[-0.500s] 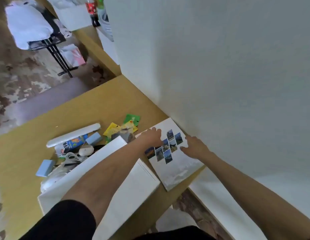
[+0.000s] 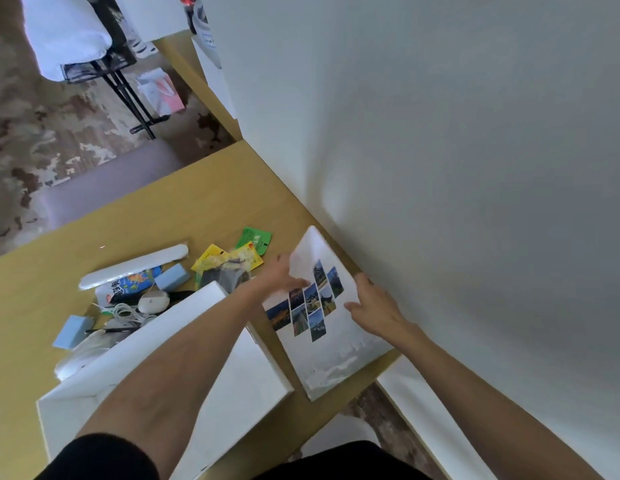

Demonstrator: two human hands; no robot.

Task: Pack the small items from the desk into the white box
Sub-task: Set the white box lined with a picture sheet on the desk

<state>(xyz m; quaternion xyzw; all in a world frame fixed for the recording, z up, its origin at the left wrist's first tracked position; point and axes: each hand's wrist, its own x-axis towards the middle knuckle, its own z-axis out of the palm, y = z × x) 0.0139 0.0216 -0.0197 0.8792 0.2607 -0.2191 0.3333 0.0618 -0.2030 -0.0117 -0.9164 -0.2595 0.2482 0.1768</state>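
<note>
A white book with a collage of photos on its cover (image 2: 331, 344) lies on the wooden desk (image 2: 163, 220) against the wall. My left hand (image 2: 279, 277) grips its left edge with the thumb on the cover. My right hand (image 2: 372, 308) holds its right edge. The white box (image 2: 260, 382) stands open at the desk's front, under my left forearm. Behind the box lie a long white case (image 2: 132, 266), two light blue blocks (image 2: 171, 277), a white round device (image 2: 152, 301) with a cable, yellow packets (image 2: 229, 259) and a green packet (image 2: 255, 239).
A white wall (image 2: 440, 168) runs close along the desk's right side. A purple bench (image 2: 104, 188) stands beyond the far edge. On the floor at top left are a black stand with white cloth (image 2: 69, 36) and a pink bag (image 2: 161, 91).
Both hands lay flat on the book's cover before; now they grasp its two side edges, and the book has shifted slightly left with its far end raised.
</note>
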